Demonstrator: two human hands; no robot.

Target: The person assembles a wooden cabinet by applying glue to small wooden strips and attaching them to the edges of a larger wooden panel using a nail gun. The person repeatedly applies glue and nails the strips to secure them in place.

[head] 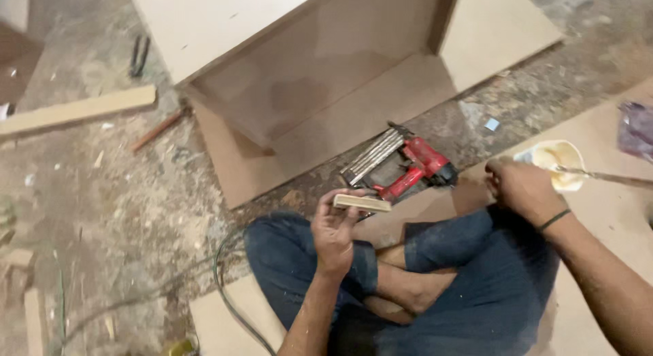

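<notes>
My left hand (335, 228) holds a small flat wooden strip (362, 204) above my crossed legs, fingers wrapped around its near end. My right hand (521, 187) is closed on a thin stick (598, 174) whose tip rests in a small white cup of pale glue (559, 162) on a board to my right. A red nail gun (408, 164) lies on the floor just beyond the strip, between my hands.
An open box of brown boards (326, 77) stands ahead. A wooden batten (78, 110) lies at far left on the sawdust-covered floor. A green hose (228, 295) curves past my left knee. A purple plastic bag (638, 128) sits at the right edge.
</notes>
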